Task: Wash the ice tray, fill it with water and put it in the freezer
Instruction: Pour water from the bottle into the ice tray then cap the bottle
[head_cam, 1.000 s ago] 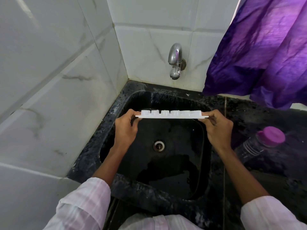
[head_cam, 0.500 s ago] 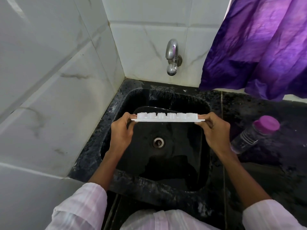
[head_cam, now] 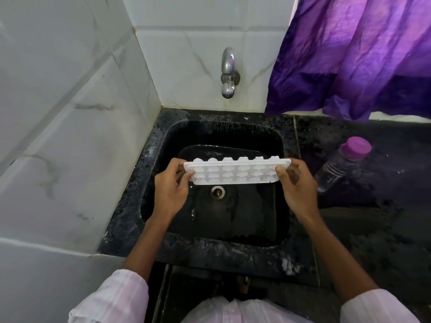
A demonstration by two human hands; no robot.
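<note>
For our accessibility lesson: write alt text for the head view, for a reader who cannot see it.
Left hand and right hand grip a white ice tray by its ends over a black sink. Metal tap behind; purple-capped bottle beside it.

I saw a plain white tray [head_cam: 235, 172] against a glossy black sink [head_cam: 163, 141]. The counter [head_cam: 384, 241] was black too, flecked with pale specks. The tiles [head_cam: 70, 113] were white with faint grey veins, like marble. The tap [head_cam: 228, 71] and drain [head_cam: 217, 191] were shiny silver. A curtain [head_cam: 349, 54] over the counter's back right corner was vivid purple. The bottle [head_cam: 335, 169] near the right edge was clear with pale bands and a purple cap [head_cam: 356, 146]. The sleeves [head_cam: 112, 299] were pale pink, faintly striped.
</note>
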